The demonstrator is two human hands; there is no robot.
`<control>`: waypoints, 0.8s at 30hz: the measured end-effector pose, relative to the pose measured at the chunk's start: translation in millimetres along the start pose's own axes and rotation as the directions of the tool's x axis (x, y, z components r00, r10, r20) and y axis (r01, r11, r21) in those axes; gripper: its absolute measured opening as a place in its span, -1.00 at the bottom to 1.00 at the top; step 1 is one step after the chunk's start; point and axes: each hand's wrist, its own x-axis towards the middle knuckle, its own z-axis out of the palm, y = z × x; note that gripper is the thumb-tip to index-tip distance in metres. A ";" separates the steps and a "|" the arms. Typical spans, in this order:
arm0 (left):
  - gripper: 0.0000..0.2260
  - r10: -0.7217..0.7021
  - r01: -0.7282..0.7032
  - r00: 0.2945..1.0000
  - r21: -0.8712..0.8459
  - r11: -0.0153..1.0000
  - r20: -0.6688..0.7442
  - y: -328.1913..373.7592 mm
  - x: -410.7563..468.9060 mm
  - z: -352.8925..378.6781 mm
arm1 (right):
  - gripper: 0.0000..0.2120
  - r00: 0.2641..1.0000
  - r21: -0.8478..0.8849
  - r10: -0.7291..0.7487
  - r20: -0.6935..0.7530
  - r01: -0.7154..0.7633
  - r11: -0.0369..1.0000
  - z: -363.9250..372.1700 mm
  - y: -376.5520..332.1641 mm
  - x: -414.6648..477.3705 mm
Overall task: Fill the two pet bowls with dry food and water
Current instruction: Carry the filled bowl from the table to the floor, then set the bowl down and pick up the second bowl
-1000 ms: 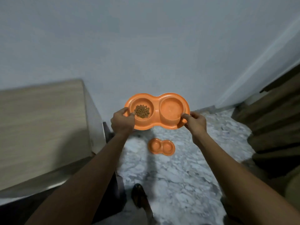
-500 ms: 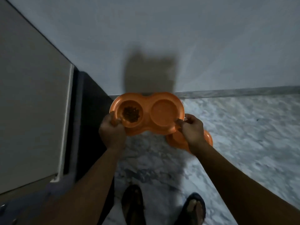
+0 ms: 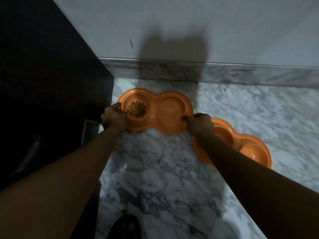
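Observation:
An orange double pet bowl (image 3: 170, 125) is down at the marble floor close to the wall. Its left cup holds a small heap of dry food (image 3: 137, 108); its right cup (image 3: 171, 107) looks empty or shows no visible water. My left hand (image 3: 114, 118) grips the bowl's left rim and my right hand (image 3: 200, 122) grips its right rim. A second orange double bowl (image 3: 250, 147) lies on the floor to the right, partly hidden by my right forearm; both its cups look empty.
A dark cabinet (image 3: 51, 75) stands at the left, right beside the held bowl. The grey wall and marble skirting (image 3: 241, 73) run just behind. My sandalled foot (image 3: 126, 226) is at the bottom on the marble floor (image 3: 164, 178).
I have bent down: the held bowl went from chest height to floor level near the wall, and the second bowl now lies to its right.

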 end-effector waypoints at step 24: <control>-0.37 0.176 -0.327 0.909 0.384 0.863 0.377 56.8 -177.4 172.2 | -0.34 0.855 0.219 0.412 -0.314 -0.358 0.908 -156.1 165.5 -47.8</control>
